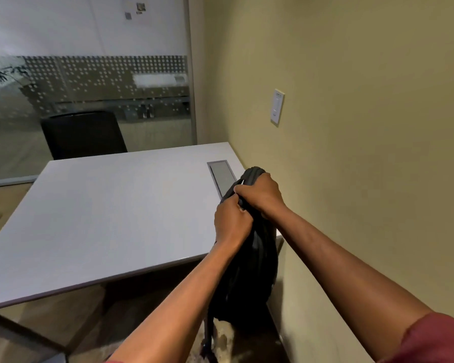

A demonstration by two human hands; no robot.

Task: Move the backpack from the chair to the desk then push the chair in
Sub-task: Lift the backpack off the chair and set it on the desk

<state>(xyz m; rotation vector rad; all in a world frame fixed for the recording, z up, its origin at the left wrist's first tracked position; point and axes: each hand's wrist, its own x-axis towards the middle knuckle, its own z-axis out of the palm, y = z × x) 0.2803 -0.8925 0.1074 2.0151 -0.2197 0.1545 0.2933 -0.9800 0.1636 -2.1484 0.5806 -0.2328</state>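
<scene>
A black backpack [249,271] hangs in the air in front of the near right corner of the white desk [110,213], its top above the desk's level and its bottom well below the edge. My left hand [231,221] and my right hand [262,195] both grip its top, close together. A strap dangles under the bag. The chair that the bag came from is not in view; only a black chair [83,134] stands at the desk's far side.
A grey cable hatch [222,176] is set into the desk top near the right wall [351,127]. A wall switch [277,106] sits above the desk. A glass partition [89,74] with a dotted band runs behind the desk.
</scene>
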